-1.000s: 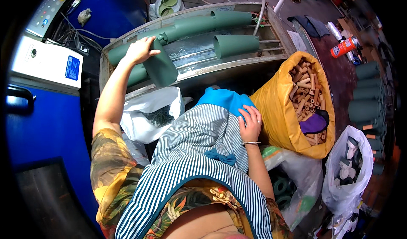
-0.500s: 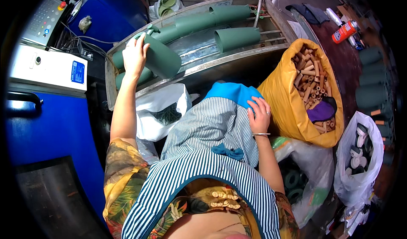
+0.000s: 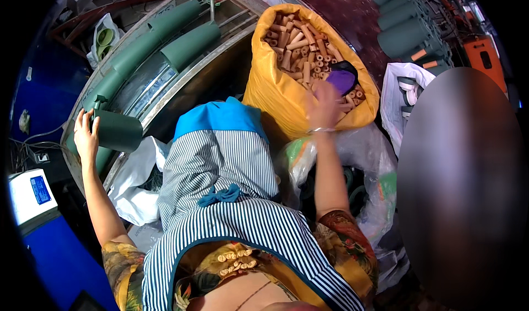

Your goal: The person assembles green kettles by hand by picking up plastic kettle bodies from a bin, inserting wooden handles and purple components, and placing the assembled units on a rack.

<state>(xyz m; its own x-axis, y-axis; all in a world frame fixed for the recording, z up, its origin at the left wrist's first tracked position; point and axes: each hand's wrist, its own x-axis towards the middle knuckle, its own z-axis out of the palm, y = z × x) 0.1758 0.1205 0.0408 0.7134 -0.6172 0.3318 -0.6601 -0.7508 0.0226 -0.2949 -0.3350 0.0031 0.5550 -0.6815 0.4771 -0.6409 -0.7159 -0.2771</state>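
My left hand (image 3: 86, 137) grips the rim of a dark green plastic cylinder (image 3: 120, 132), with a small green fitting at its top. That cylinder leans over the near left end of a long metal trough (image 3: 165, 82). More green cylinders (image 3: 190, 45) lie along the trough. Smeared by motion, my right hand (image 3: 325, 106) is over the near right part of a yellow sack (image 3: 267, 98), close to a purple cloth piece (image 3: 343, 81). Short brown tubes (image 3: 297, 46) fill the sack. Whether the right hand holds anything does not show.
Close on the right, a large dark blurred shape (image 3: 463, 195) covers part of the view. Behind it stands a white bag (image 3: 392, 98) of small parts. A clear plastic bag (image 3: 380, 200) holds dark rings. Several green cylinders (image 3: 405, 35) stand on the dark red surface at far right.
The view has swung to the right. My right hand has left my apron-covered lap and moved over the yellow sack. The left hand still holds the green cylinder. A dark blurred shape has appeared.
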